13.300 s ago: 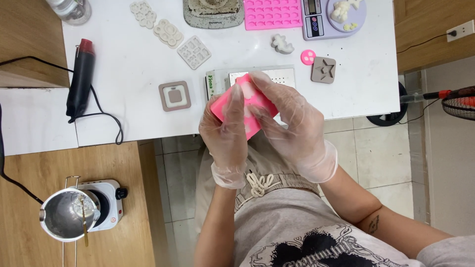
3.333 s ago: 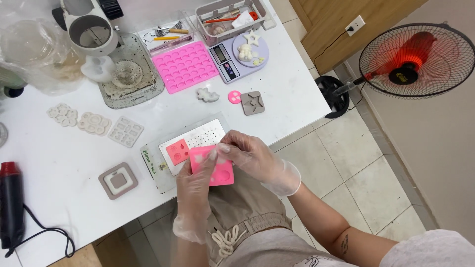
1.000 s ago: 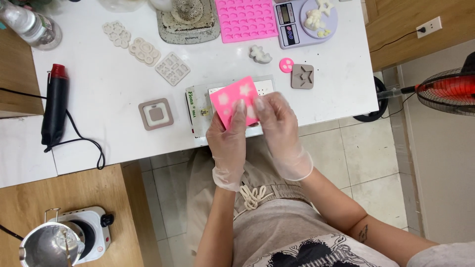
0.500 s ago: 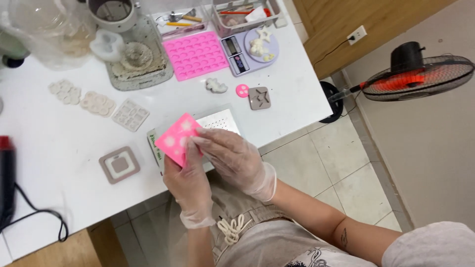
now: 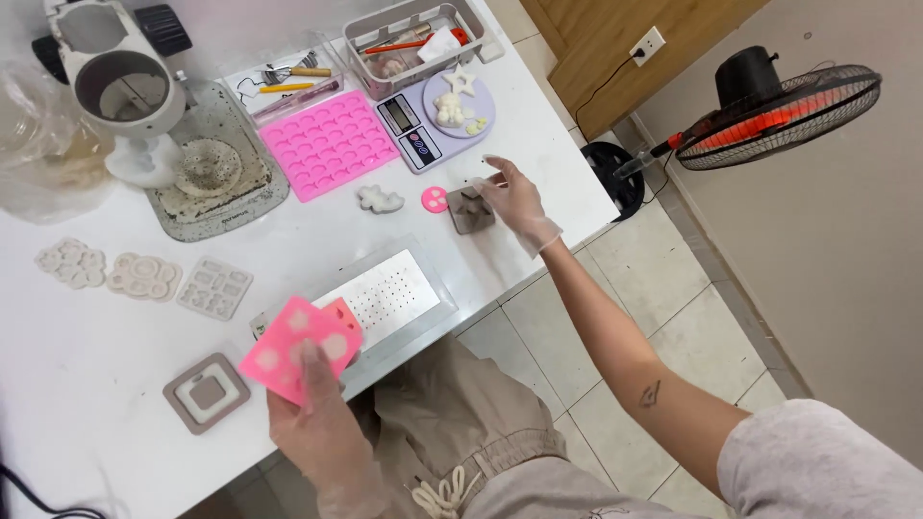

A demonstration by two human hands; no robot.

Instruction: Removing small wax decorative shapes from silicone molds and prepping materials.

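Left hand [image 5: 322, 428] low in frame at about 7 o'clock, gloved, palm toward body, thumb up across front of held piece, fingers behind it (pinch grip). Right arm stretched long toward 1 o'clock, forearm bare, elbow near straight. Right hand [image 5: 512, 197] gloved, palm down, fingers spread and slightly curled, fingertips down.

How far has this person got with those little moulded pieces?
Several pale cast pieces already lie out on the white table, and more sit on the scale. In hand: the left hand holds a small pink mould with pale filled cavities, while the right hand touches a grey mould. The pink mould's pieces are not yet out, and the big pink tray looks empty.
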